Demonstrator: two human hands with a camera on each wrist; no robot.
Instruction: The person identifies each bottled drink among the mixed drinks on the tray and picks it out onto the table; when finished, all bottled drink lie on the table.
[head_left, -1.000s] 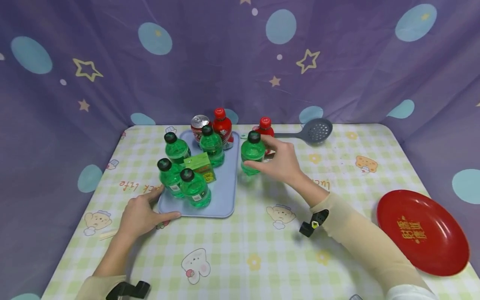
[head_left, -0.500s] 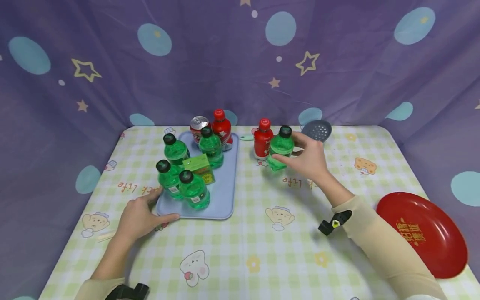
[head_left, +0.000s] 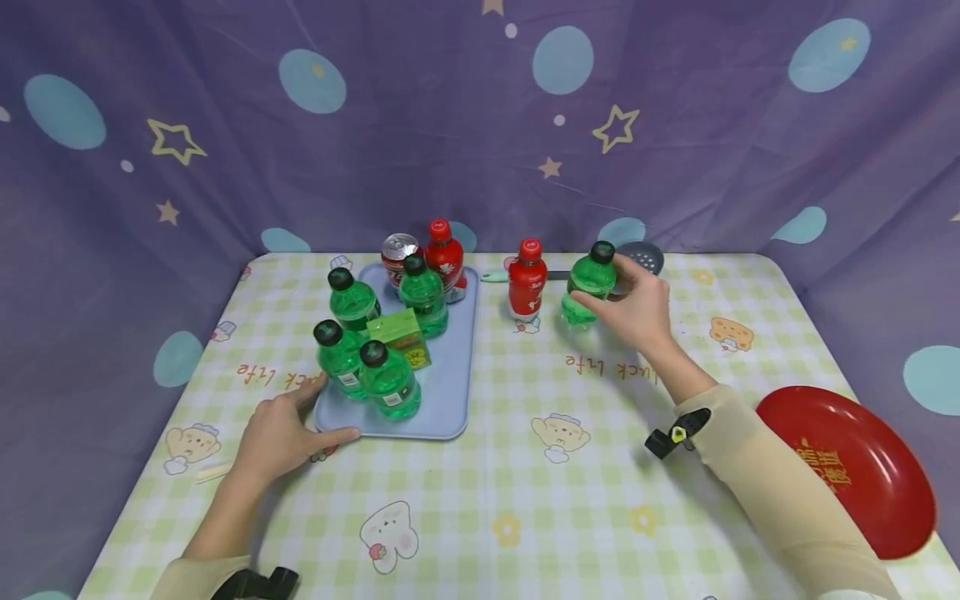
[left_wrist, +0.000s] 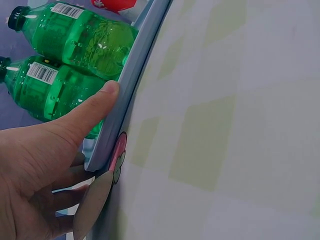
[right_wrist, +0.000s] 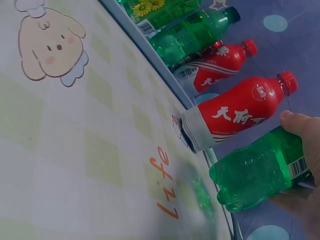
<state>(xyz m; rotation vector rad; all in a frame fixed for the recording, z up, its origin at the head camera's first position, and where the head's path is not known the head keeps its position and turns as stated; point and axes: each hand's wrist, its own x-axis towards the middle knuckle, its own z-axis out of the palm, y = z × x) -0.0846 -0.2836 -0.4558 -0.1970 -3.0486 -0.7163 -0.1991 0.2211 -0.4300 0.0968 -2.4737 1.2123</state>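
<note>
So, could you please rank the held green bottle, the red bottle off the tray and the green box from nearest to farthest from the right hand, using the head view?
1. Held green bottle: in the right hand itself.
2. Red bottle: to that hand's left, standing on the table.
3. Green box: farther left, on the tray.

Green bottle [head_left: 588, 279], green-and-white checked tablecloth [head_left: 465, 492]

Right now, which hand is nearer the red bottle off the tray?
Right hand: right of the red bottle, holding a green bottle. Left hand: farther, to its left, holding the tray.
</note>
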